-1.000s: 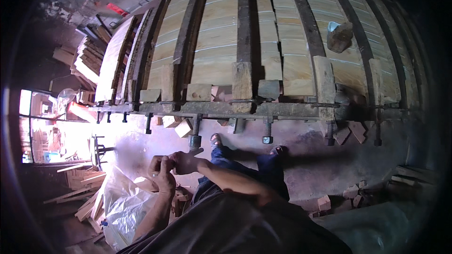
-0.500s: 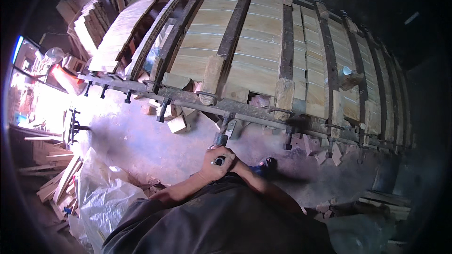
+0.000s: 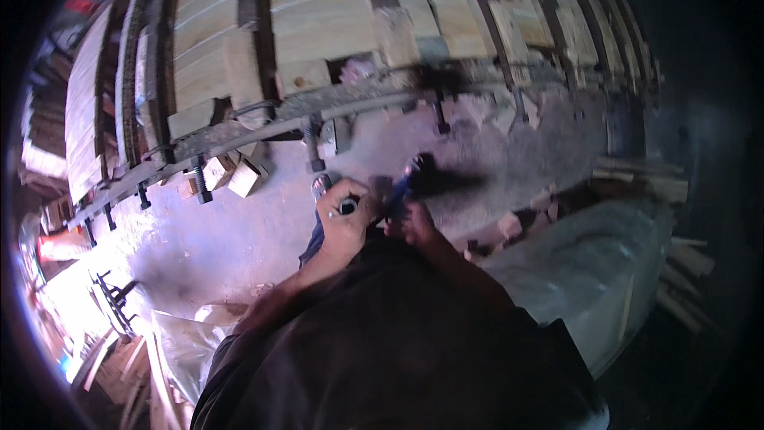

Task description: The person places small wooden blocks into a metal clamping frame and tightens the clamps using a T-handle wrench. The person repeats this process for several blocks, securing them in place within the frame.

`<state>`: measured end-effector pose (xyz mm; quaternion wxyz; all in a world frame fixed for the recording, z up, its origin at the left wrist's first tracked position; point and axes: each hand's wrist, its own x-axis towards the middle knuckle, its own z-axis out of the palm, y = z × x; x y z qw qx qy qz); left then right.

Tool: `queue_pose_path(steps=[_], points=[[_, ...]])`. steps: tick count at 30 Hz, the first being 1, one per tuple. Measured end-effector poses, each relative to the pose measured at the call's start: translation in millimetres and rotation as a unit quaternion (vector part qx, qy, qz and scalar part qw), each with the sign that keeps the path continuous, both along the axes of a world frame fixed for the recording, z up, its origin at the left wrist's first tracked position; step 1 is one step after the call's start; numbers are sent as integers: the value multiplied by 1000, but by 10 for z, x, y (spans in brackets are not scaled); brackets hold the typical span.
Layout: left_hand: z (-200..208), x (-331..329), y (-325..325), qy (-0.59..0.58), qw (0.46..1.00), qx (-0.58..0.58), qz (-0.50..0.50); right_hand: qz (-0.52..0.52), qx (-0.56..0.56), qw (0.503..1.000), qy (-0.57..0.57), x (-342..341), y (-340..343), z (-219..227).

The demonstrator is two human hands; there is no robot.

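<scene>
My left hand (image 3: 344, 227) is closed round a socket wrench (image 3: 348, 205), whose round dark end shows at the top of the fist; the rest is mostly hidden. Beside it, slightly lower and to the right, is my right hand (image 3: 414, 224), its fingers smeared by motion. Just beyond the left hand, a long threaded bolt (image 3: 313, 143) with a hex head sticks out of the metal rail (image 3: 239, 127) of a large clamping rack. The wrench is apart from this bolt. Pale wooden boards (image 3: 314, 20) lie in the rack under dark crossbars.
More bolts, one of them (image 3: 200, 181) to the left, project along the rail. Wood offcuts (image 3: 248, 177) lie beneath it. Clear plastic sheeting (image 3: 573, 271) covers something at the right. A dark metal frame (image 3: 114, 299) stands at the lower left. My feet are just past my hands.
The view has swung right and nearer the rack. The wrench has come off the bolt head, still in my left hand. My right hand has parted from the left.
</scene>
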<state>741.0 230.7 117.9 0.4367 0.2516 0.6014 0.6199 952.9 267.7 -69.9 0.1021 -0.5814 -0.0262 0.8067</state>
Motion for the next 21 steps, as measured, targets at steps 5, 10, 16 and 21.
queue_pose_path(steps=[5, 10, 16, 21], points=[[-68, 493, 462, -186, 977, 100, -11, -318, 41, 944, 76, 160, 312, -225], [-285, 875, 834, -246, 956, 157, 35, -436, 15, 899, 32, 387, 934, -526], [-576, 863, 750, -280, 950, 53, 127, -397, -16, 915, 67, 758, 1314, -891], [-1208, 600, 221, -345, 902, -92, 244, -342, 9, 936, 85, 794, 1573, -831]])
